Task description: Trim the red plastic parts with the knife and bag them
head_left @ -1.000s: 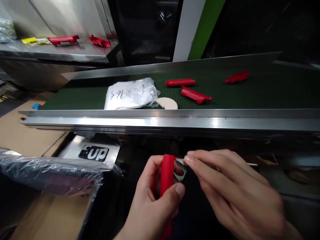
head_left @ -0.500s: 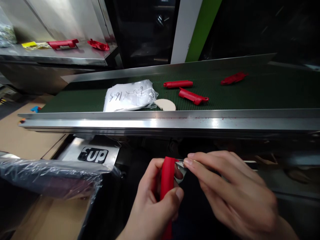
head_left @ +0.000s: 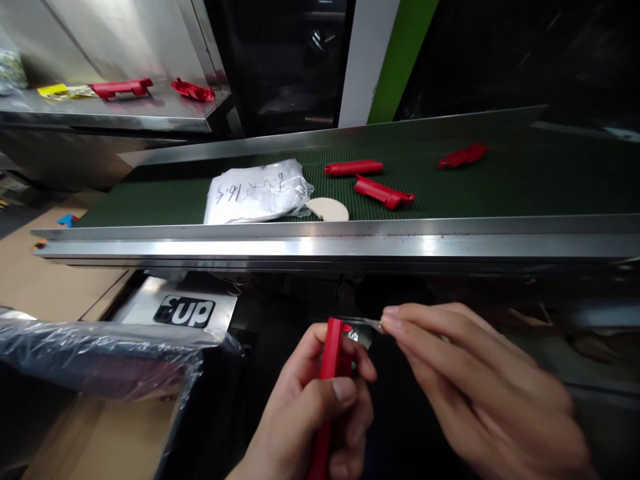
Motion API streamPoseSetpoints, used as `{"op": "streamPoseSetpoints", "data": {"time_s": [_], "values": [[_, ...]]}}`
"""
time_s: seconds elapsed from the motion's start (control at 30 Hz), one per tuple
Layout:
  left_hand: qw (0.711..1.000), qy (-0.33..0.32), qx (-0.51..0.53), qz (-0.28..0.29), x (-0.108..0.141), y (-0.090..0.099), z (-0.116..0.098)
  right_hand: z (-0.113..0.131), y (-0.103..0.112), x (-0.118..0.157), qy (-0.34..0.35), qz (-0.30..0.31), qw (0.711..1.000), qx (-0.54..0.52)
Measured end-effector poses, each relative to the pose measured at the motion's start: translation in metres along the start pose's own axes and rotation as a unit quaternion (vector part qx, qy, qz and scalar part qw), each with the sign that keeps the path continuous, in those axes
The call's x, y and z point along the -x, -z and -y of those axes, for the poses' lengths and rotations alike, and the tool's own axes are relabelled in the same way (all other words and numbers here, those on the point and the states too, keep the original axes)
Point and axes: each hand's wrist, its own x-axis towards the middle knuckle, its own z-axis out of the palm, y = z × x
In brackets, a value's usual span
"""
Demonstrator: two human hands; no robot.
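Observation:
My left hand is closed around a red plastic part, held upright below the conveyor's front rail. Between the thumb and fingertips of my right hand is a thin metal blade, its tip beside the top end of the red part. The blade's handle is hidden by my fingers. Two red parts lie close together on the green belt, one straight and one angled. Another red part rests farther right.
On the conveyor are a white plastic-wrapped packet and a beige disc. Its metal rail runs across above my hands. A plastic-lined box stands lower left, near a phone. More red parts lie on a metal shelf.
My right hand has moved slightly right, with the blade now more level at the part's top. My left hand has turned the red part so a narrower side shows.

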Motion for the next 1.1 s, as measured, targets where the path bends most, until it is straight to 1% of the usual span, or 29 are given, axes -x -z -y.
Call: {"op": "streamPoseSetpoints", "data": {"time_s": [0.1, 0.2, 0.27, 0.4, 0.53, 0.63, 0.7, 0.77, 0.83, 0.87, 0.93, 1.03, 1.1], "values": [[0.999, -0.001, 0.042, 0.011, -0.001, -0.002, -0.002, 0.008, -0.002, -0.002, 0.013, 0.025, 1.0, -0.01], [0.998, -0.004, 0.064, 0.019, 0.0, -0.005, -0.003, 0.009, -0.003, -0.004, 0.017, 0.025, 0.999, -0.013], [0.997, -0.006, 0.066, 0.031, 0.0, -0.006, -0.003, 0.008, -0.003, -0.005, 0.019, 0.023, 0.999, -0.012], [0.997, -0.005, 0.065, 0.038, 0.0, -0.006, -0.001, 0.008, -0.003, -0.005, 0.019, 0.032, 0.999, -0.011], [0.998, -0.011, 0.05, 0.047, 0.001, -0.003, 0.0, 0.005, -0.005, -0.002, 0.029, 0.014, 0.999, 0.011], [0.995, -0.023, 0.04, 0.086, 0.0, 0.001, 0.005, 0.0, -0.004, 0.001, -0.002, -0.019, 0.999, 0.026], [0.988, -0.032, 0.07, 0.132, -0.002, 0.005, 0.01, -0.002, -0.001, 0.002, -0.02, -0.025, 0.999, 0.015], [0.978, -0.023, 0.124, 0.163, -0.005, 0.009, 0.014, -0.003, 0.003, 0.002, -0.006, -0.003, 1.0, -0.003], [0.97, 0.009, 0.168, 0.176, -0.006, 0.013, 0.016, -0.003, 0.006, 0.0, 0.024, 0.033, 0.999, -0.014], [0.969, 0.031, 0.18, 0.167, -0.006, 0.014, 0.016, -0.003, 0.007, -0.001, 0.035, 0.045, 0.998, -0.017], [0.971, 0.063, 0.193, 0.127, -0.004, 0.015, 0.014, -0.003, 0.008, -0.002, 0.048, 0.063, 0.997, -0.02], [0.977, 0.085, 0.194, 0.036, 0.001, 0.014, 0.01, -0.005, 0.007, -0.002, 0.056, 0.075, 0.995, -0.025], [0.976, 0.097, 0.192, 0.012, 0.004, 0.012, 0.007, -0.006, 0.006, 0.0, 0.061, 0.079, 0.995, -0.025]]}}
